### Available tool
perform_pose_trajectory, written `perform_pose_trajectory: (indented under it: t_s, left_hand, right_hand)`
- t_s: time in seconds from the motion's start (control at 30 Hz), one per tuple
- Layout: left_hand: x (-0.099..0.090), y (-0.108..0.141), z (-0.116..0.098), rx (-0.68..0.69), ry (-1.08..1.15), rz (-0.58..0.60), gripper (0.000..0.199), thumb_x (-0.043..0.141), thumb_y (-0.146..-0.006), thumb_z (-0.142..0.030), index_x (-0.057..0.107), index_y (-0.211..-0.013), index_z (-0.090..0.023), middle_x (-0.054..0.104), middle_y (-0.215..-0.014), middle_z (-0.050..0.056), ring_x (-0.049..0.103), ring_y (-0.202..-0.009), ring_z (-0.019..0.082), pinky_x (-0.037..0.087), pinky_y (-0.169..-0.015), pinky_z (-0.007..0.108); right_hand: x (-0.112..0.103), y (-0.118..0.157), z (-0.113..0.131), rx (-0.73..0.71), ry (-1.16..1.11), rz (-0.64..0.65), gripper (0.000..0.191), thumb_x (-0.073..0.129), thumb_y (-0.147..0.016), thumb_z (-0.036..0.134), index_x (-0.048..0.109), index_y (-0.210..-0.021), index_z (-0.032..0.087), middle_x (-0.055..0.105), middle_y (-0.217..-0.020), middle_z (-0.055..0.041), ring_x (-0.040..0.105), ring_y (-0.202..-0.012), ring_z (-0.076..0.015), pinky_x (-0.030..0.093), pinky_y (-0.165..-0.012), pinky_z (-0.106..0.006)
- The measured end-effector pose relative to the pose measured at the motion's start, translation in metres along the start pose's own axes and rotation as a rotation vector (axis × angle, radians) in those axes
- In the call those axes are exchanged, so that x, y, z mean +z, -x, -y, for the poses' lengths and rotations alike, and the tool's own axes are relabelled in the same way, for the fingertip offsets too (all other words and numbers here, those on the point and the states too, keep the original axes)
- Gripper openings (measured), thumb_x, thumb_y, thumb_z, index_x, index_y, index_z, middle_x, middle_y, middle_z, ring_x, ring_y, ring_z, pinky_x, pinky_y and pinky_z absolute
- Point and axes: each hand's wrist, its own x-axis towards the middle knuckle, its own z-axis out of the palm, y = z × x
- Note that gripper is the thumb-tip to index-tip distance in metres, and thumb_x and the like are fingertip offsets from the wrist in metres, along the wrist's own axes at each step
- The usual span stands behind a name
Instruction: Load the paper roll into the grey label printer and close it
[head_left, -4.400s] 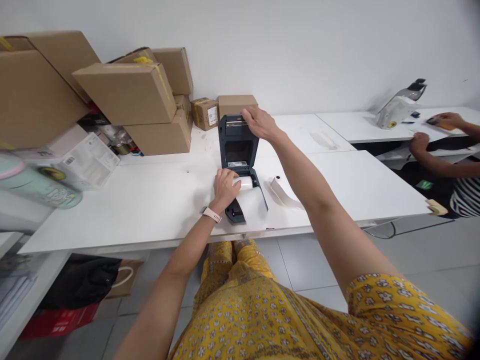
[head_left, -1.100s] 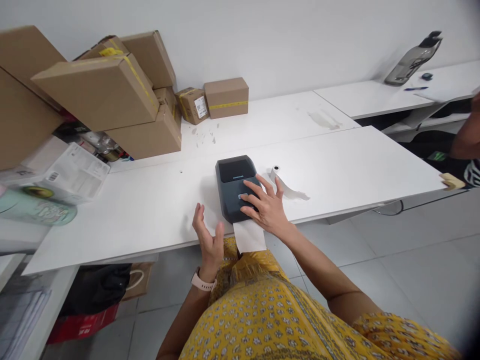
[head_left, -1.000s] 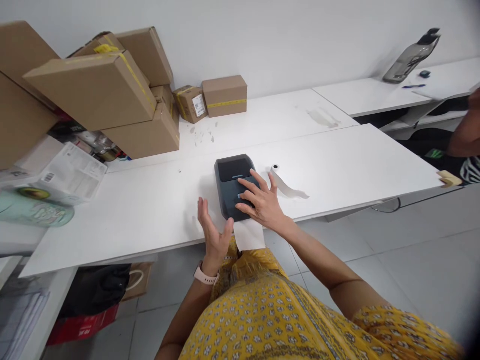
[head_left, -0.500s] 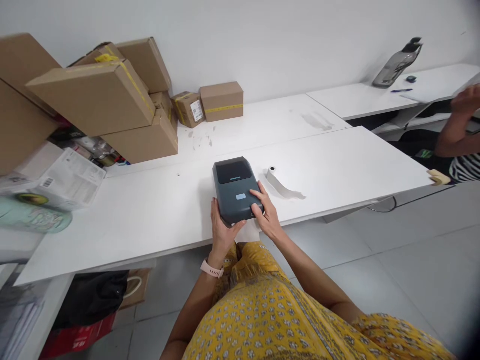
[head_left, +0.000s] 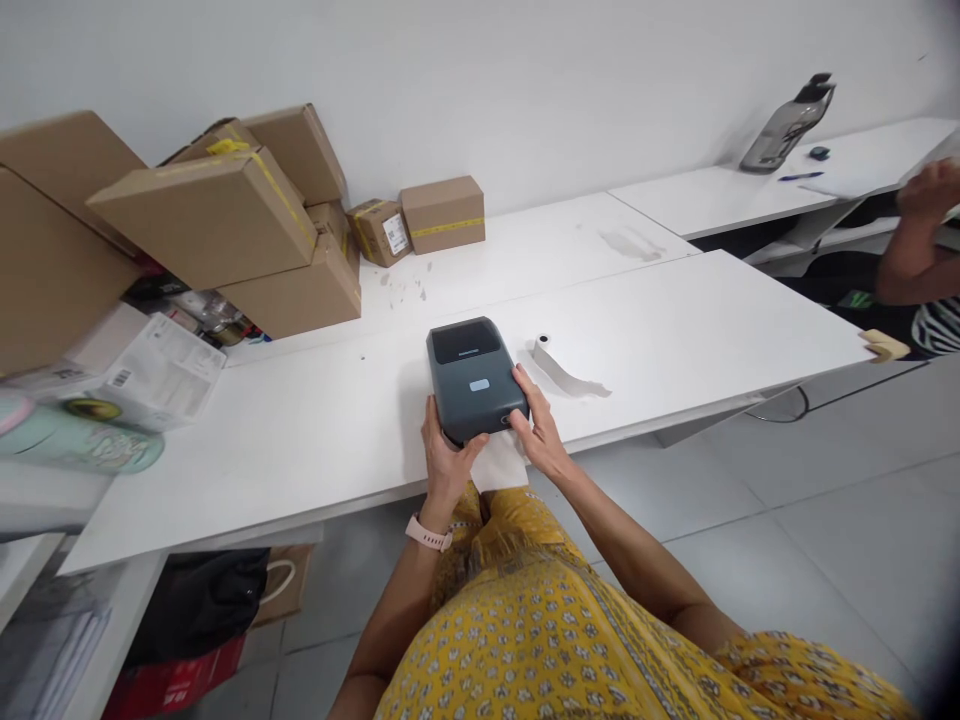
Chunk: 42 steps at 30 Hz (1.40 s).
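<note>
A dark blue-grey label printer (head_left: pixel 474 385) with a dark window and a pale button is held at the table's front edge. My left hand (head_left: pixel 448 455) is closed around its lower left corner, thumb along the front. My right hand (head_left: pixel 541 430) grips the right side, with the thumb at the lower right corner by a small round mark. Below the printer's front, a white piece of paper (head_left: pixel 501 463) hangs over my lap; its upper end is hidden. To the right lies a small paper roll (head_left: pixel 543 343) with its strip (head_left: pixel 574 380) partly unrolled.
Cardboard boxes (head_left: pixel 206 215) are stacked at the left, with two smaller ones (head_left: pixel 444 215) by the wall. A mint-green bottle (head_left: pixel 112 440) lies at the left. Far right stand a grey bottle (head_left: pixel 784 130) and another person's arm (head_left: pixel 911 240).
My right hand's fingers have moved off the printer's top near the button to its right side. The view has shifted slightly, while the printer stays in nearly the same place.
</note>
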Motion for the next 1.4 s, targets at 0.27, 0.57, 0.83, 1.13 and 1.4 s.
perform_pose_trajectory:
  t_s: [0.27,0.57,0.83,1.13,1.4]
  left_hand:
    - [-0.025,-0.084,-0.039,0.148,0.098,-0.134,0.067,0.032,-0.105,-0.067,0.060,-0.149,-0.025,0.043,-0.171,0.008,0.031,-0.163,0.025,0.022,-0.135,0.046]
    - [0.009,-0.119,-0.007,-0.186,0.016,0.005,0.061,0.052,-0.102,-0.040,0.049,-0.157,-0.013,0.052,-0.164,0.018,0.049,-0.152,0.030,0.037,-0.127,0.044]
    - [0.006,-0.114,-0.013,-0.201,-0.118,0.023,0.064,0.055,-0.100,-0.049,0.052,-0.155,-0.017,0.059,-0.157,0.018,0.061,-0.141,0.034,0.046,-0.118,0.046]
    - [0.008,-0.115,-0.016,-0.173,-0.268,0.031,0.059,0.052,-0.101,-0.041,0.048,-0.156,-0.021,0.066,-0.150,0.015,0.065,-0.136,0.034,0.049,-0.114,0.050]
    - [0.007,-0.114,-0.016,-0.183,-0.325,0.044,0.063,0.048,-0.102,-0.046,0.046,-0.157,-0.015,0.065,-0.150,0.021,0.063,-0.138,0.036,0.049,-0.114,0.050]
  right_hand:
    - [-0.006,-0.118,0.044,-0.326,0.250,-0.072,0.074,0.022,-0.105,0.070,0.021,-0.169,0.032,0.042,-0.170,-0.0100,0.038,-0.158,-0.0344,0.027,-0.130,-0.062]
    - [0.018,-0.260,0.049,-0.336,0.369,-0.104,0.077,0.017,-0.105,0.074,0.020,-0.168,0.032,0.045,-0.168,-0.0106,0.046,-0.152,-0.0348,0.043,-0.120,-0.062]
    - [0.019,-0.290,0.045,-0.278,0.344,-0.016,0.087,0.022,-0.099,0.084,0.037,-0.161,0.023,0.050,-0.164,-0.0164,0.050,-0.149,-0.0356,0.041,-0.123,-0.059]
    - [-0.010,-0.250,0.053,-0.452,0.344,0.074,0.086,0.031,-0.102,0.077,0.012,-0.171,0.031,0.033,-0.175,-0.0106,0.034,-0.160,-0.0341,0.034,-0.128,-0.061]
    - [-0.001,-0.217,0.065,-0.535,0.336,-0.080,0.057,0.039,-0.107,0.056,0.052,-0.152,0.024,0.054,-0.158,-0.0131,0.045,-0.152,-0.0329,0.038,-0.127,-0.056]
